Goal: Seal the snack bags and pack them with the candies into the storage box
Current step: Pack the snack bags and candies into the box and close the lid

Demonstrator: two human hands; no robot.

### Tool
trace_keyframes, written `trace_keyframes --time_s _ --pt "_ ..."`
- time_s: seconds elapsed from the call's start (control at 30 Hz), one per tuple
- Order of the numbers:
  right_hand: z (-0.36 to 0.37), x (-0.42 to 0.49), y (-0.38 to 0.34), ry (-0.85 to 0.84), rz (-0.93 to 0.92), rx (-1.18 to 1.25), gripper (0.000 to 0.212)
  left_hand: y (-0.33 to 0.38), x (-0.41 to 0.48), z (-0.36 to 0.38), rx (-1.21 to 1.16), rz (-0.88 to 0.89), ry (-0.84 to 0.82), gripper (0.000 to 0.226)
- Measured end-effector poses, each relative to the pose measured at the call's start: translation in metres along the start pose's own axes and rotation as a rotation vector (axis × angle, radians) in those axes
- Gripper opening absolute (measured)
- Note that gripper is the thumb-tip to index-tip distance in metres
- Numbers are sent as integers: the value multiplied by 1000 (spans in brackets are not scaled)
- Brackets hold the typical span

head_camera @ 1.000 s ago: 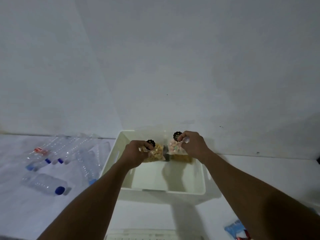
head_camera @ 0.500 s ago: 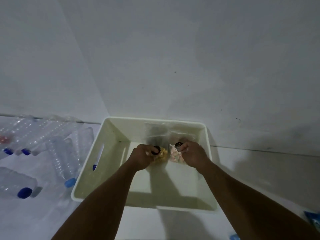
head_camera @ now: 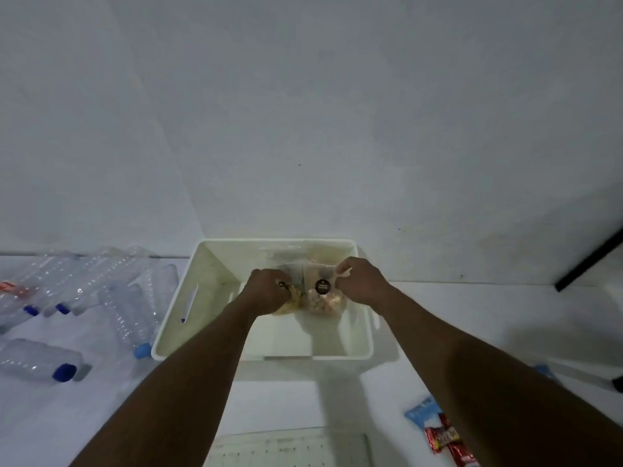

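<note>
Here both forearms reach into the storage box (head_camera: 175,310); left hand (head_camera: 266,291) clenched around a yellowish snack bag (head_camera: 290,303), right hand (head_camera: 362,284) pinching the top of a second snack bag (head_camera: 323,298). Left bag mostly hidden by knuckles. Candies (head_camera: 445,439) lie near-right of box on white table (head_camera: 337,399), plastic bottles (head_camera: 111,298) left

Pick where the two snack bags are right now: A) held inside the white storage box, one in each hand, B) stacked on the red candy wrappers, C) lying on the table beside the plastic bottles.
A: the left hand and right hand each grip a snack bag down inside the white storage box.
</note>
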State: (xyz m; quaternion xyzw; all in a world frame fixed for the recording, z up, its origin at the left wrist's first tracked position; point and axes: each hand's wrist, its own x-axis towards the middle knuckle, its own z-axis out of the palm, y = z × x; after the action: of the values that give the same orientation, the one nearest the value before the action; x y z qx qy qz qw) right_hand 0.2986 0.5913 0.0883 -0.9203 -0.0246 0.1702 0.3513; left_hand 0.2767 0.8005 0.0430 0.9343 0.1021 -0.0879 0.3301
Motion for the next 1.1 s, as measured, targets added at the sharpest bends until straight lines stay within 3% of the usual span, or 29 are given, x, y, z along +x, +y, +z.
trace_keyframes --time_s 0.17,0.37,0.5,0.77,0.83,0.93,1.1 --pt "-49 -54 35 47 29 131 20 67 -44 8 -61 113 150 19" --pt "-107 -109 121 107 111 201 11 157 -89 66 -117 276 100 12" --pt "-138 -145 208 140 210 194 10 212 -116 133 -157 319 -27 9" --pt "-165 -219 397 206 437 149 12 268 -176 308 -141 193 -357 11" --pt "-159 -234 431 135 468 80 10 272 -191 347 -107 179 -400 18" --pt "-148 -251 463 70 489 40 28 275 -210 387 -86 173 -420 24" --pt "-125 -258 480 2 464 119 23 275 -230 421 -95 51 -450 22"
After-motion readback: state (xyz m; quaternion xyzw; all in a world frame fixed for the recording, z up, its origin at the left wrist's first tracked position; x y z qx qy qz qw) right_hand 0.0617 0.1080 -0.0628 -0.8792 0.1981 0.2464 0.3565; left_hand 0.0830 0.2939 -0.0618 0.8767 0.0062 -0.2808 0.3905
